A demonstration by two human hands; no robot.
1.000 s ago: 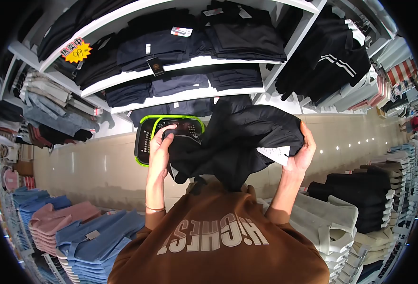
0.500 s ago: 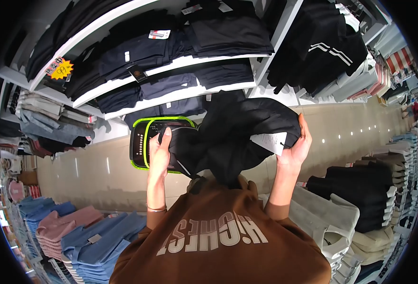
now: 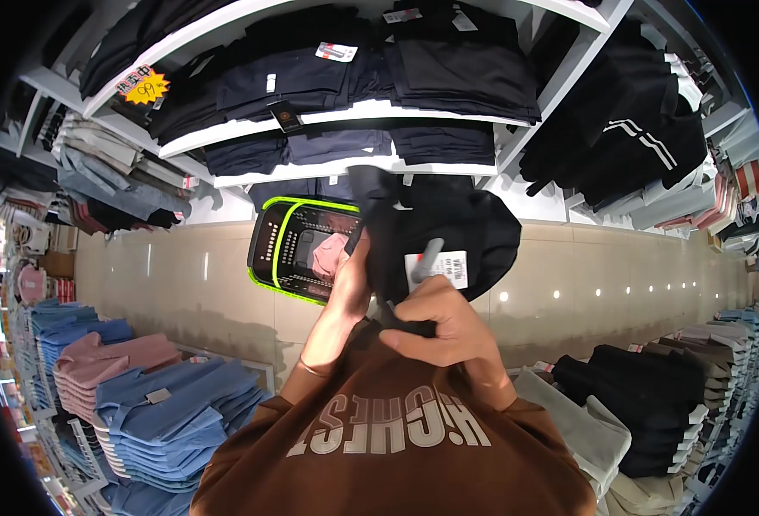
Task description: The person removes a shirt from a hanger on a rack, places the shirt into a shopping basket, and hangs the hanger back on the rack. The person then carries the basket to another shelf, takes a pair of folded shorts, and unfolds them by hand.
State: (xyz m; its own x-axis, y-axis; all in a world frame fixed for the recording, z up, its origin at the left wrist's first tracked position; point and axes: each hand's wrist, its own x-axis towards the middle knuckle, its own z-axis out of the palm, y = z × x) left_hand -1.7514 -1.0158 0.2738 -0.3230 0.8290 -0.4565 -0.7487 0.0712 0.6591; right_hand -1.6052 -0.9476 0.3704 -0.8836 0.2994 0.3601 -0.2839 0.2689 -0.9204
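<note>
A black garment [image 3: 470, 219] hangs bunched in front of my chest, its kind hard to make out among the folds. My left hand [image 3: 350, 279] grips its left side, the fingers mostly hidden behind the cloth. My right hand [image 3: 448, 327] pinches dark fabric at the lower edge between thumb and fingers. Just above those fingers, a white price tag [image 3: 453, 268] with a barcode lies against the cloth. Behind my left hand is a black basket with a lime-green rim [image 3: 263, 277]; pink cloth [image 3: 328, 254] lies inside it.
Ahead, white shelves [image 3: 448, 110] carry folded dark clothes. Black tops [image 3: 629, 129] hang at the right. Stacks of blue shirts [image 3: 173, 400] and pink shirts [image 3: 108, 365] are near my left side, folded black clothes [image 3: 629, 391] near my right. Shiny tiled floor [image 3: 190, 258] runs between.
My right hand has left the garment's far right end and come in to its lower middle. My left hand has moved right. The garment is gathered closer, and the basket's pink cloth now shows.
</note>
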